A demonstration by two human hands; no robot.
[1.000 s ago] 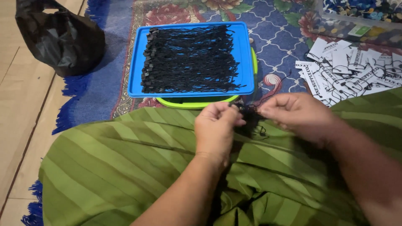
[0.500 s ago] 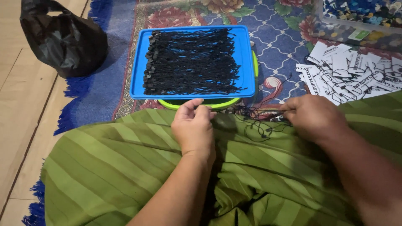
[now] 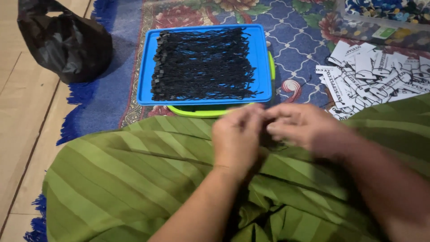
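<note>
head view, hands over the lap. the left hand (image 3: 236,136) and the right hand (image 3: 298,125) now meet fingertip to fingertip above the green striped cloth (image 3: 134,179); half a second ago they were apart, the right one drawn out to its own side. both are motion-blurred, with fingers curled narrow as if pinching; whether a black string lies between them cannot be told, since no string shows clearly at the fingertips.

just beyond the hands, a blue tray (image 3: 264,58) rests on a lime-green one (image 3: 197,111) and carries a flat, ordered layer of black strings (image 3: 201,65); that layer looks unchanged against the earlier pictures. beyond the right hand and off to its outer side lies a loose heap of white printed tags (image 3: 371,78) on the patterned rug (image 3: 300,49). far beyond the left hand, to its outer side, sits a black plastic bag (image 3: 67,42).

judgement: the closing of the hands suggests fine work on one small piece, held at the lap, near the tray.
</note>
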